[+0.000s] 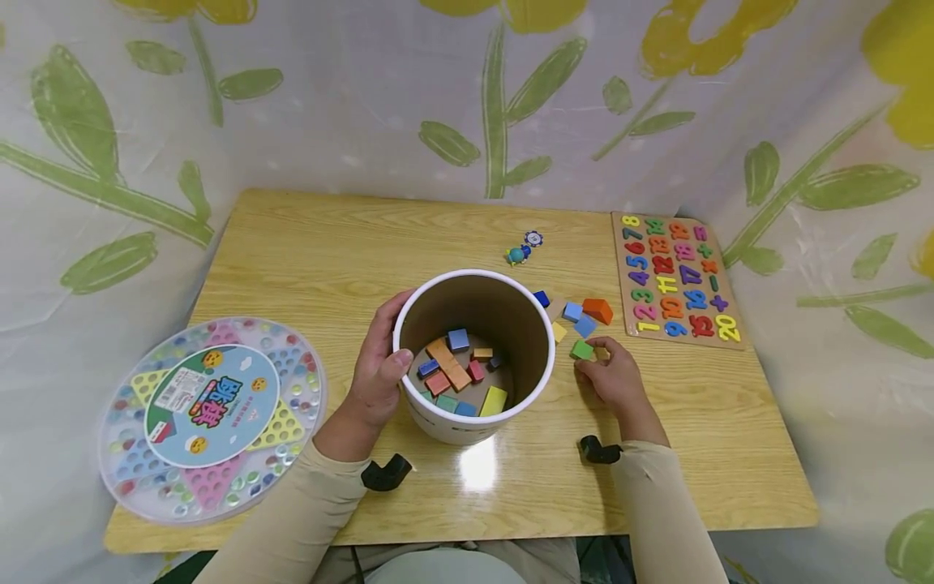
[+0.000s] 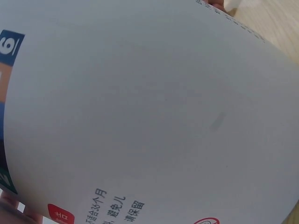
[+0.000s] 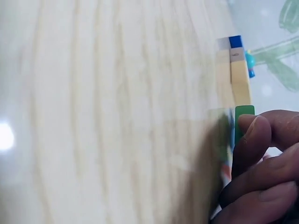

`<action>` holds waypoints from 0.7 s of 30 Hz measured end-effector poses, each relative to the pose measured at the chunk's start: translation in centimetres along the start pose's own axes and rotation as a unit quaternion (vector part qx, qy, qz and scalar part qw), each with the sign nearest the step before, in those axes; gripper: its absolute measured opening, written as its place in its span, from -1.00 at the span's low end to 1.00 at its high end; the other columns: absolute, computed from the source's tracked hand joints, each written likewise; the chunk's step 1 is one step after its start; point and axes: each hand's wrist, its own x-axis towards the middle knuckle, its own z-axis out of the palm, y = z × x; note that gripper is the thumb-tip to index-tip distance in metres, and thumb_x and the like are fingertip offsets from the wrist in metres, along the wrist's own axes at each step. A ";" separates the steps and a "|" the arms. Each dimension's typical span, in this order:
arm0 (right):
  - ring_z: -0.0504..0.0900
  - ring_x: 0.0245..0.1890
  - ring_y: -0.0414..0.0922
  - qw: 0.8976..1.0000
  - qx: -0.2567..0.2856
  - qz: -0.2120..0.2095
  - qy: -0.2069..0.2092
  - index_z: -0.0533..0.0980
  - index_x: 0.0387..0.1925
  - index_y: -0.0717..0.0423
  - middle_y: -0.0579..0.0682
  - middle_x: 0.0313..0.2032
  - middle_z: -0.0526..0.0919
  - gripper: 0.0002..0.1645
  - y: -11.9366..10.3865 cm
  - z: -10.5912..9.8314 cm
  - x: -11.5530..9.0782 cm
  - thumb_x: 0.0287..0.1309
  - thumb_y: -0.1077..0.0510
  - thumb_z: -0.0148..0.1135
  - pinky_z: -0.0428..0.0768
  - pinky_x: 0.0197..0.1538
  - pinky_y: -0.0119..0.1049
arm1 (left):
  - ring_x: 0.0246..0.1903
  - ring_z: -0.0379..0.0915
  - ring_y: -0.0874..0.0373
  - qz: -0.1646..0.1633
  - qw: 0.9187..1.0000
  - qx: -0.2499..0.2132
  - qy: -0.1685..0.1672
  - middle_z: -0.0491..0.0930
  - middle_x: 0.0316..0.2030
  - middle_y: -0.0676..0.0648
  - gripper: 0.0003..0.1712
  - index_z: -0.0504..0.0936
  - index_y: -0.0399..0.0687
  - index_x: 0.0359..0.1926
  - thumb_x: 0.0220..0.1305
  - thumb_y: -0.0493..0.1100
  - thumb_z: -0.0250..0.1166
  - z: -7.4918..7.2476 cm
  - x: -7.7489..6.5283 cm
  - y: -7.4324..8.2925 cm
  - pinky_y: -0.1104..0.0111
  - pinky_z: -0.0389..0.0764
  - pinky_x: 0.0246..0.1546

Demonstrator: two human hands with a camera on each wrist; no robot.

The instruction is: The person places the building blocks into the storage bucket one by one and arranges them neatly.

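A white round tub (image 1: 474, 349) stands on the table with several coloured wooden blocks on its bottom. My left hand (image 1: 378, 365) holds the tub's left side, with the thumb over the rim and the fingers along the outside. The tub's printed white wall (image 2: 149, 107) fills most of the left wrist view. To the right of the tub, my right hand (image 1: 616, 380) pinches a green block (image 1: 581, 349) between thumb and fingers; the block (image 3: 244, 122) also shows in the right wrist view. Around it lie blue blocks (image 1: 585, 326), an orange block (image 1: 598, 311) and a yellow block (image 1: 559, 332).
A number board (image 1: 682, 280) with coloured digits lies at the back right. At the left is a round, clear-cased Chinese checkers set (image 1: 212, 414). A small blue and teal toy (image 1: 520, 255) sits behind the tub. Flowered curtains (image 1: 350, 105) hang round the table (image 1: 328, 243).
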 end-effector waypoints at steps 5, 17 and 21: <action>0.27 -0.83 -0.19 1.000 -0.002 -0.007 -0.001 0.39 0.10 -0.14 0.12 -0.46 0.66 -0.50 -1.2 -0.4 -0.9 0.09 0.05 0.26 0.32 -0.71 -0.34 | 0.23 -0.01 -0.37 -0.002 1.000 0.002 0.000 0.16 0.29 -0.27 -0.18 0.14 -0.13 0.38 -0.01 -0.14 -0.01 -0.1 0.0 0.0 -0.01 0.14 0.21; 0.34 -0.76 -0.18 0.995 -0.005 -0.100 0.005 0.41 0.10 -0.01 0.15 -0.46 0.57 -0.48 -6.4 -2.7 -4.3 0.10 0.02 0.30 0.38 -0.66 -0.31 | 0.23 -0.03 -0.39 -0.003 1.000 0.000 0.002 0.16 0.29 -0.28 -0.17 0.14 -0.13 0.38 -0.01 -0.14 -0.01 -0.2 0.0 -0.2 -0.04 0.12 0.21; 0.38 -0.74 -0.14 0.992 -0.013 -0.127 0.008 0.43 0.06 0.00 0.11 -0.45 0.57 -0.49 -7.9 -3.2 -5.5 0.08 -0.01 0.32 0.41 -0.66 -0.30 | 0.23 -0.03 -0.40 -0.004 1.000 0.000 0.001 0.16 0.29 -0.27 -0.17 0.14 -0.12 0.38 -0.02 -0.14 -0.01 -0.2 0.0 -0.2 -0.05 0.11 0.21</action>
